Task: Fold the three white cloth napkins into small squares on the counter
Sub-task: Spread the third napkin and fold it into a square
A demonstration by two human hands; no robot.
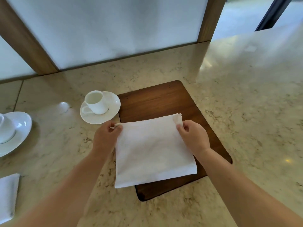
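Observation:
A white cloth napkin [152,151], folded into a rectangle, lies over a dark wooden board [157,99] on the marble counter [246,112]. My left hand [106,138] pinches its far left corner and my right hand [191,136] pinches its far right corner. The near edge of the napkin hangs past the board's left side onto the counter. Another white napkin [8,195], folded, rests at the left edge of the view, partly cut off.
A white cup on a saucer [100,107] stands just left of the board, close to my left hand. A second cup and saucer [13,131] sits at the far left. Frosted glass panels with wooden posts [27,46] rise behind the counter.

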